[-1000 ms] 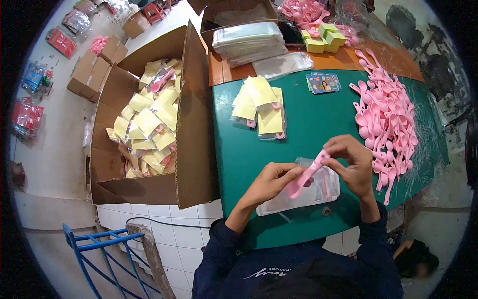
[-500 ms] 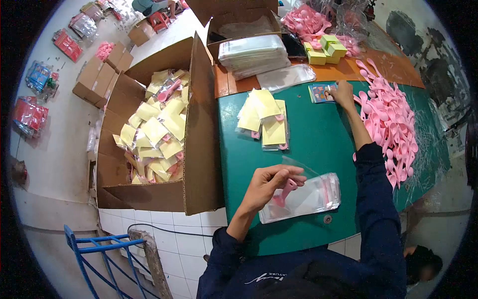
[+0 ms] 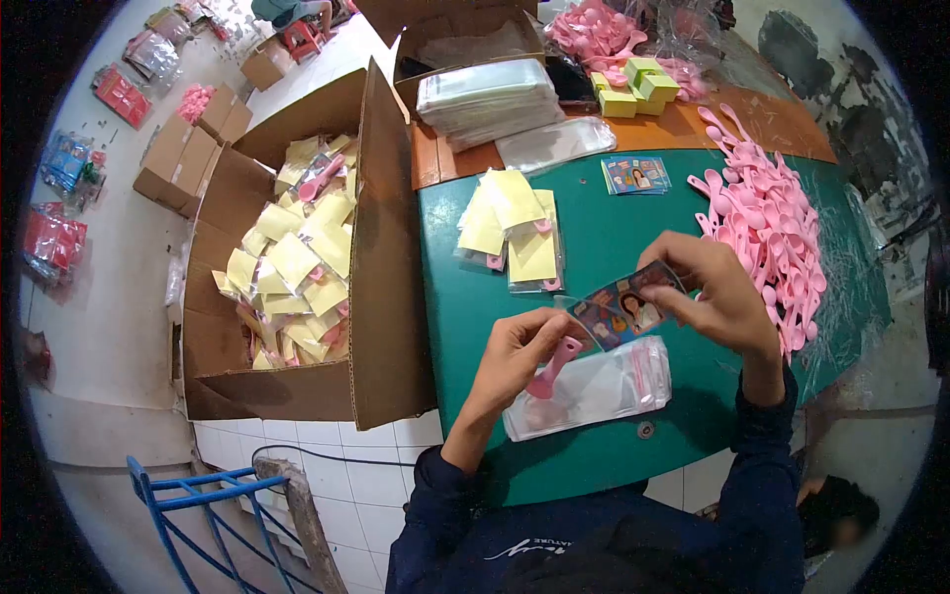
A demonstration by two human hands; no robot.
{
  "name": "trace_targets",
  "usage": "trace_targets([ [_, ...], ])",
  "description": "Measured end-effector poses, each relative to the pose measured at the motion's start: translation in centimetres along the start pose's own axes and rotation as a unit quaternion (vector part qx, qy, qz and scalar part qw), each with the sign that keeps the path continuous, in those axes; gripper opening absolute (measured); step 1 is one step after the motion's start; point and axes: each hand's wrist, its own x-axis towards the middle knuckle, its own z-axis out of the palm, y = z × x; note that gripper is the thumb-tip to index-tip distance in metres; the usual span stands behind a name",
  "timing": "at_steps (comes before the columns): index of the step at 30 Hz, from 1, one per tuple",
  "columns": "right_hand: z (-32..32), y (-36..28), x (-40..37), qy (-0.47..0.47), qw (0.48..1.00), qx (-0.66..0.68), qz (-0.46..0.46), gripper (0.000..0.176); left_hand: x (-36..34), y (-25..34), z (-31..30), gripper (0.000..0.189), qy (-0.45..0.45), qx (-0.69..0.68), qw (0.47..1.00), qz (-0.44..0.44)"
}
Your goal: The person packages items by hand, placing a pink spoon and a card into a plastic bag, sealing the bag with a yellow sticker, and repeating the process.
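My left hand (image 3: 524,354) pinches a clear plastic bag with a pink spoon (image 3: 554,368) inside it, close over the stack of clear bags (image 3: 633,381). Between the thumb and fingers of my right hand (image 3: 717,292) is a printed card (image 3: 625,305) with a dark border and a person's picture. The card's left end overlaps the mouth of the bag at my left fingertips. Farther back on the green table lies a small stack of like cards (image 3: 636,175). Several packed bags with yellow cards (image 3: 510,223) lie to the left of it.
A large heap of pink spoons (image 3: 767,238) covers the table's right side. On the left stands a tall cardboard box (image 3: 401,247) full of packed bags. Larger clear bags (image 3: 490,99) and yellow-green boxes (image 3: 643,87) sit at the back. A blue metal frame (image 3: 213,490) stands at lower left.
My right hand has come back from the card stack toward my left hand, bringing one card to the bag. My left hand still holds the bag with the spoon.
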Motion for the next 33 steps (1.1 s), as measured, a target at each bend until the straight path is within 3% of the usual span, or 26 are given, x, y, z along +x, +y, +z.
trace_targets([
  [4, -0.1, -0.2, -0.2, -0.016, 0.985, -0.136, -0.109, 0.012, -0.2, -0.1, -0.1, 0.028, -0.006, 0.056, 0.998, -0.028],
  [7, -0.1, -1.2, -0.7, 0.009, 1.0, -0.009, 0.003, 0.013, -0.2, 0.1, 0.6, 0.028, -0.007, 0.034, 0.999, 0.015],
  [10, -0.2, -2.2, -1.2, 0.124, 0.983, 0.085, 0.106, 0.013, -0.2, 0.3, 0.7, 0.028, -0.003, 0.032, 0.999, 0.04],
  [11, -0.2, -2.3, -1.3, 0.101, 0.987, 0.071, 0.108, 0.013, -0.2, 0.2, 0.7, 0.028, -0.003, 0.04, 0.998, 0.042],
  [15, 0.0, -1.1, -1.5, 0.01, 0.995, -0.09, -0.043, 0.014, 0.0, -0.4, 0.5, 0.026, 0.0, 0.076, 0.996, 0.047],
  [18, 0.2, -0.9, -1.5, 0.003, 0.996, -0.087, -0.032, 0.016, -0.2, -0.5, 0.6, 0.026, -0.012, 0.115, 0.993, 0.02],
  [21, 1.0, 0.0, -1.2, -0.021, 0.987, -0.134, -0.082, 0.018, -0.5, 0.5, 1.0, 0.026, -0.036, 0.177, 0.983, 0.019],
  [24, 1.2, 0.8, -1.3, -0.058, 0.992, -0.102, -0.053, 0.019, -0.7, 1.0, 1.2, 0.026, -0.019, 0.15, 0.989, 0.011],
  [27, 0.9, 0.6, -1.6, -0.022, 0.998, -0.064, -0.013, 0.02, -0.8, 1.3, 1.1, 0.025, -0.015, 0.218, 0.976, -0.02],
  [30, 1.4, 1.1, -1.7, -0.075, 0.991, -0.098, -0.054, 0.021, -0.7, 1.6, 0.9, 0.025, -0.093, 0.183, 0.977, -0.055],
  [33, 2.4, 1.1, -1.7, -0.131, 0.985, -0.105, -0.031, 0.026, -0.2, -0.8, 1.7, 0.024, -0.098, 0.09, 0.986, 0.1],
])
